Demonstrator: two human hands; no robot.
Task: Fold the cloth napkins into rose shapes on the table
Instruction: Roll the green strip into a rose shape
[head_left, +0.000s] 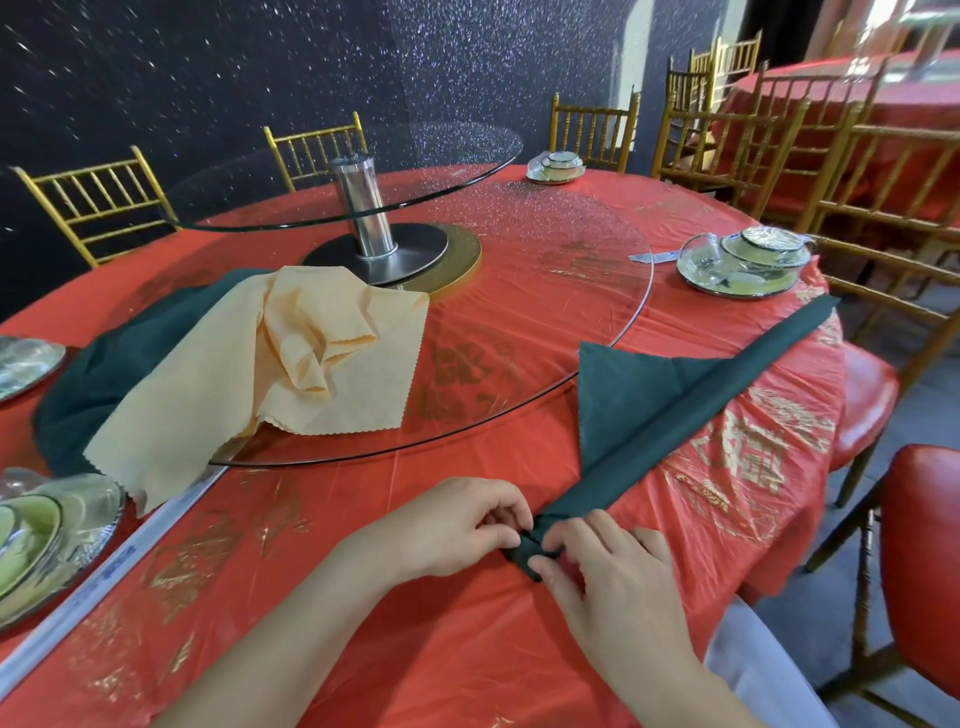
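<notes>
Three cloth napkins
Right of glass turntable: rolled green napkin, diagonal band with triangular flap; left: peach napkin rumpled over second green napkin.

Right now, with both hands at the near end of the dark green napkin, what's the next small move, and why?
Probably roll the pinched end one tight turn up the band. The left hand and right hand both pinch the green napkin at its near end, which looks barely curled; the rest lies straight and unrolled toward the table edge.
</notes>
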